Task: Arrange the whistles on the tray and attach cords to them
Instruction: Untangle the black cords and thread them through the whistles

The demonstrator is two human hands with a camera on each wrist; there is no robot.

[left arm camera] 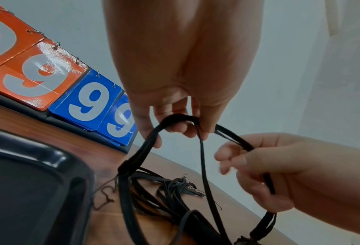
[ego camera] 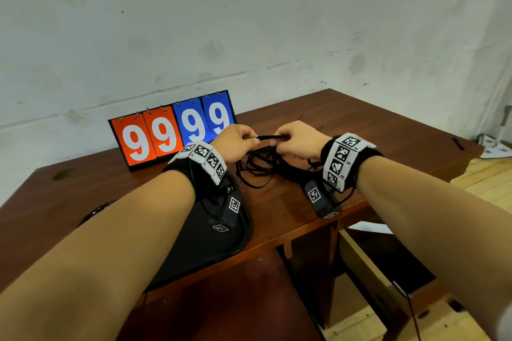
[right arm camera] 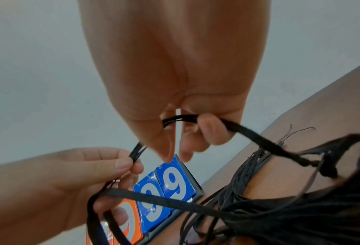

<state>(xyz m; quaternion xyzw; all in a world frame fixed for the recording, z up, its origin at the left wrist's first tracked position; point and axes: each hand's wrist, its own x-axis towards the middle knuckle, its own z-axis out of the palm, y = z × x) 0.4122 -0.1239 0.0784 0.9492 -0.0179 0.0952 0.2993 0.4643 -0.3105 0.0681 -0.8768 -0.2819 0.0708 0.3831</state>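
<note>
Teasing one flat black fabric cord (ego camera: 270, 138) out of the tangled bundle (ego camera: 259, 167) at twelve o'clock, my left hand (ego camera: 235, 144) and right hand (ego camera: 297, 141) each pinch it taut. Next I judge: draw it free. The black plastic tray (left arm camera: 48, 159) sits at seven o'clock; no whistles in sight.

The black tray (ego camera: 243, 232) lies mostly hidden under the left forearm in the head view, so its contents cannot be told; in the left wrist view the frame's left and bottom edges cut it off. The pile of black cords (ego camera: 260, 166) on the desk (ego camera: 360, 124) is partly covered by both hands, and single strands cannot be separated. The scoreboard (left arm camera: 55, 79) is cropped at the left edge in the left wrist view. The right hand's fingers (left arm camera: 227, 155) are blurred there.
</note>
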